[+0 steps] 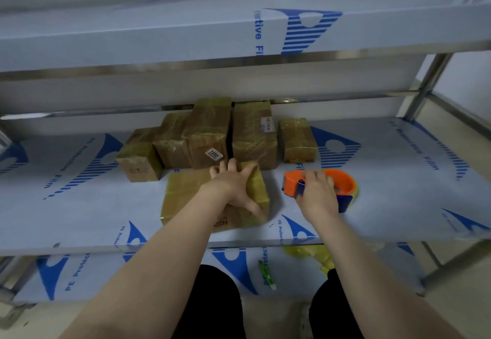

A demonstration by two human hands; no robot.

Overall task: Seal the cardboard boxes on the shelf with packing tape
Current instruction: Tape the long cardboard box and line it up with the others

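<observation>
On the white, blue-printed film-covered metal shelf [79,206], back left to centre: a row of small brown cardboard boxes [210,136], glossy with yellowish tape, packed side by side. In front of that row, near the shelf's front edge: a low, wide brown cardboard box [186,195], already taped across much of its top. Pressed flat on it, left hand [233,184], fingers spread wide, thumb reaching toward the near right corner. Just to the right, right hand [318,195] curled over an orange-and-blue plastic tape dispenser [342,179] resting on the shelf. Probably steadying this box between strips, or finishing it. Next: lift the dispenser, carry it across to an uncovered seam, stick the tape end down, then pull straight while holding the box firm.
</observation>
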